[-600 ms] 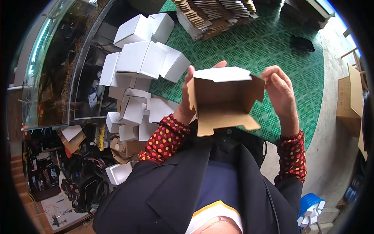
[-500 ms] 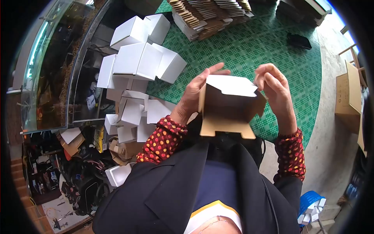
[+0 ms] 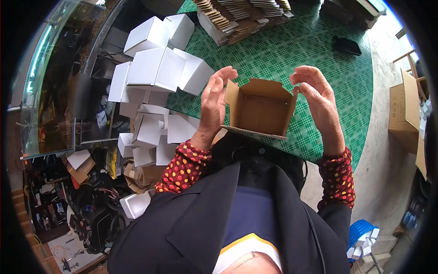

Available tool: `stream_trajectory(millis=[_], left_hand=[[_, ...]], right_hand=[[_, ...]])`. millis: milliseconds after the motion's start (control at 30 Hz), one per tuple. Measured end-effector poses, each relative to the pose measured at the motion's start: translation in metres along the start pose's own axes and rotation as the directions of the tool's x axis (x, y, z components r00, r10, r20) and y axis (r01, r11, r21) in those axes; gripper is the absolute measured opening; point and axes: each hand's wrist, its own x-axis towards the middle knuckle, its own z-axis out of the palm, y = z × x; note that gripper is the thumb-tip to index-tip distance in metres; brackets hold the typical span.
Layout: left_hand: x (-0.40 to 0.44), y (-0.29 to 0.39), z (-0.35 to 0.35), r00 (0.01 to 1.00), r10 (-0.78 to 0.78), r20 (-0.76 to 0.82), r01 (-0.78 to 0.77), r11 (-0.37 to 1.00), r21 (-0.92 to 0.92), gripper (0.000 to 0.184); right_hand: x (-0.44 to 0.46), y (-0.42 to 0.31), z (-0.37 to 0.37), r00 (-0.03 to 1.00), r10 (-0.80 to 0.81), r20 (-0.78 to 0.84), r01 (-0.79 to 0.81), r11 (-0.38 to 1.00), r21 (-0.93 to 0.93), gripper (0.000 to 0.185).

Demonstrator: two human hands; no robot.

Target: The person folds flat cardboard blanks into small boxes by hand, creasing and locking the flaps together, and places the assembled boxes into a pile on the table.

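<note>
Open box (image 3: 260, 112) is between the two hands, over the near edge of the tabletop (image 3: 337, 86), brown inside facing up at the camera, so the closed bottom panel is visible. Notched flap stands at its far side, a side flap sticks out at its left, thin white strip shows along its near edge. Left hand (image 3: 213, 100) is upright beside the box's left side, fingers bent and loosely spread, not closed; can't tell if it touches the cardboard. Right hand (image 3: 318, 93) is at the box's far right corner, wide, fingers curved, thumb and fingertips right by the flap; contact can't be told there either. Left of the left hand, white boxes (image 3: 153, 68) are heaped at the tabletop's left edge, some spilling past it and lower down. Carton stack (image 3: 242, 20), flattened pieces in brown and white, sits at the far edge. Black item (image 3: 346, 46) lies toward the far right corner. Off the right edge: a brown carton (image 3: 399, 107) with flaps up, and nearer the camera a blue basket (image 3: 360, 228) with small white boxes. Lower left, a white tray (image 3: 135, 204) sits near the person's sleeve (image 3: 182, 169).
</note>
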Motion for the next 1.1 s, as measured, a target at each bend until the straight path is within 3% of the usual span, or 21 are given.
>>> stream_trajectory(millis=[267,367,533,700,900,1033,1100], left_hand=[[-0.022,0.007,0.000,0.994,-0.010,0.112,0.018,0.997,-0.075,0.049],[-0.021,0.007,0.003,0.985,-0.060,0.161,0.080,0.989,-0.120,0.049],[-0.021,0.006,0.003,0.951,-0.178,0.252,0.236,0.946,-0.222,0.051],[-0.021,-0.003,0.001,0.940,-0.168,0.299,0.214,0.968,-0.130,0.053],[-0.019,-0.008,0.004,0.890,-0.185,0.416,0.216,0.976,-0.026,0.056],[-0.019,-0.013,0.010,0.886,-0.190,0.422,0.236,0.970,-0.059,0.050],[-0.017,-0.013,0.013,0.878,-0.205,0.432,0.245,0.969,-0.040,0.048]], right_hand=[[-0.010,-0.006,0.012,0.987,0.082,0.140,-0.070,0.993,-0.091,0.055],[-0.018,-0.003,0.016,0.983,0.136,0.123,-0.133,0.991,-0.030,0.054],[-0.031,-0.001,0.030,0.975,0.218,0.043,-0.214,0.973,-0.091,0.055],[-0.039,0.002,0.040,0.977,0.207,-0.044,-0.211,0.970,-0.121,0.069],[-0.047,-0.004,0.054,0.975,0.209,-0.081,-0.217,0.969,-0.115,0.048],[-0.051,-0.004,0.058,0.971,0.198,-0.131,-0.233,0.899,-0.370,0.043],[-0.052,-0.004,0.056,0.969,0.195,-0.150,-0.237,0.904,-0.356,0.042]])
